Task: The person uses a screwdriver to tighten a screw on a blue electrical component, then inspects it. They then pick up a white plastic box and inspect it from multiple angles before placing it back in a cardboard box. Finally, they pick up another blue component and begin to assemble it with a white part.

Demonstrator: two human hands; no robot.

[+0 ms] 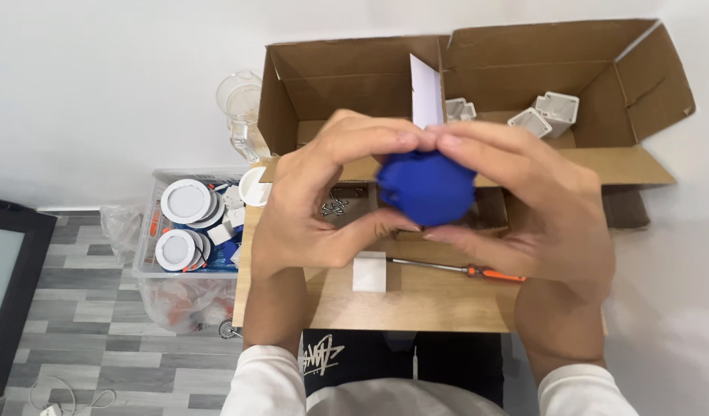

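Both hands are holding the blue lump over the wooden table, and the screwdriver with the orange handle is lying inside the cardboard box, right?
Not quite. The head view shows the screwdriver lying on the wooden table, outside the cardboard box. The rest holds: the left hand and right hand hold the blue lump together.

Two hands [323,208] [524,208], one blue object [427,187], one screwdriver [458,269], one cardboard box [516,69], one clear bin [150,231], one glass jug [243,108], two round white lamps [185,200] [175,249].
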